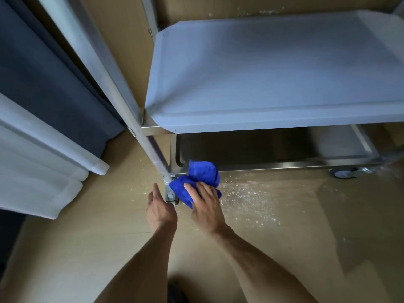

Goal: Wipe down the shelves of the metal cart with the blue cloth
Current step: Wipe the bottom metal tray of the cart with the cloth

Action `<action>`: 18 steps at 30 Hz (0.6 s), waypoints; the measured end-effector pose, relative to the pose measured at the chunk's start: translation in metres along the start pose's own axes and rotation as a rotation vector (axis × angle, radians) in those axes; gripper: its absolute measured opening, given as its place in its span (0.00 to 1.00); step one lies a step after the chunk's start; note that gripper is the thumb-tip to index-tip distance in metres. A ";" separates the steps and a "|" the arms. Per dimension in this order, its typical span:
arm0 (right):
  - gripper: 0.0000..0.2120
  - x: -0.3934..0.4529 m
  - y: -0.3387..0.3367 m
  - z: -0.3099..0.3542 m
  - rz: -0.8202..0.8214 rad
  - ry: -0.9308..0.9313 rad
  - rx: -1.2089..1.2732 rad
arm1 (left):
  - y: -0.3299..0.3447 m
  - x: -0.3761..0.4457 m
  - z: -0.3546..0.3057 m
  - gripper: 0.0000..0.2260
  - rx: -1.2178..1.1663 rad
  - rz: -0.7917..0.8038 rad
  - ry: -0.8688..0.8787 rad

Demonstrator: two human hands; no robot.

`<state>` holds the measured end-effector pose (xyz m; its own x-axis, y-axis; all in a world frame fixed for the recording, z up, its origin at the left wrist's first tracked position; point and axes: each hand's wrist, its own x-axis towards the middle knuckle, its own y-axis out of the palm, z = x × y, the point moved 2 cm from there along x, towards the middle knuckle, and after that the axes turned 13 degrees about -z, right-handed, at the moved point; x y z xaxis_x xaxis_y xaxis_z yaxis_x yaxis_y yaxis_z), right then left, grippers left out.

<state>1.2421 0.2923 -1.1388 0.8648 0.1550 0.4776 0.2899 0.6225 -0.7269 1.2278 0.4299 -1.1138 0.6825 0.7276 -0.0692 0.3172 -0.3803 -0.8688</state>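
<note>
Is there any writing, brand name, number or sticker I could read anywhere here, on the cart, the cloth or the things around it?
None: no readable text in this view.
The bare metal cart shelves show no label or number.
The crumpled blue cloth under the right hand shows no tag or print.
The white plastic bins on the left carry no visible marking.

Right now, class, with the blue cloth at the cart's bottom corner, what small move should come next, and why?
Probably slide the blue cloth rightward along the lower shelf's front edge. The right hand presses it at the left corner by the cart leg, so the rest of that edge looks unwiped. The left hand hangs free.
</note>
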 end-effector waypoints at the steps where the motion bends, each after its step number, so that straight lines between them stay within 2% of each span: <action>1: 0.29 -0.008 -0.007 -0.009 0.049 0.047 -0.019 | -0.002 -0.004 -0.001 0.32 -0.008 -0.015 -0.057; 3: 0.28 -0.017 -0.022 -0.025 0.122 0.292 -0.046 | -0.007 -0.012 -0.008 0.28 -0.023 -0.016 -0.098; 6: 0.18 -0.014 -0.054 -0.049 0.077 0.891 0.096 | -0.011 -0.021 -0.024 0.22 -0.070 -0.005 -0.085; 8: 0.09 -0.005 -0.080 -0.059 -0.095 1.290 0.369 | -0.011 -0.028 -0.035 0.18 -0.102 0.021 -0.076; 9: 0.08 -0.003 -0.089 -0.063 -0.136 1.448 0.549 | -0.010 -0.032 -0.041 0.17 -0.108 0.042 -0.075; 10: 0.11 0.000 -0.096 -0.063 -0.128 1.554 0.771 | -0.010 -0.036 -0.047 0.16 -0.107 0.062 -0.076; 12: 0.18 0.007 -0.106 -0.060 -0.023 1.612 1.173 | -0.009 -0.044 -0.057 0.15 -0.118 0.076 -0.082; 14: 0.22 0.015 -0.103 -0.062 0.120 1.579 1.400 | -0.009 -0.050 -0.064 0.15 -0.136 0.067 -0.068; 16: 0.26 0.033 -0.098 -0.071 0.207 1.513 1.453 | -0.008 -0.052 -0.065 0.15 -0.141 0.047 -0.034; 18: 0.28 0.063 -0.103 -0.078 0.186 1.372 1.400 | -0.007 -0.048 -0.060 0.15 -0.118 0.033 -0.027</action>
<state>1.2984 0.1784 -1.0723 0.7212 0.1100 -0.6839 0.2959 0.8438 0.4477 1.2322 0.3629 -1.0754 0.6763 0.7282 -0.1112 0.3717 -0.4677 -0.8020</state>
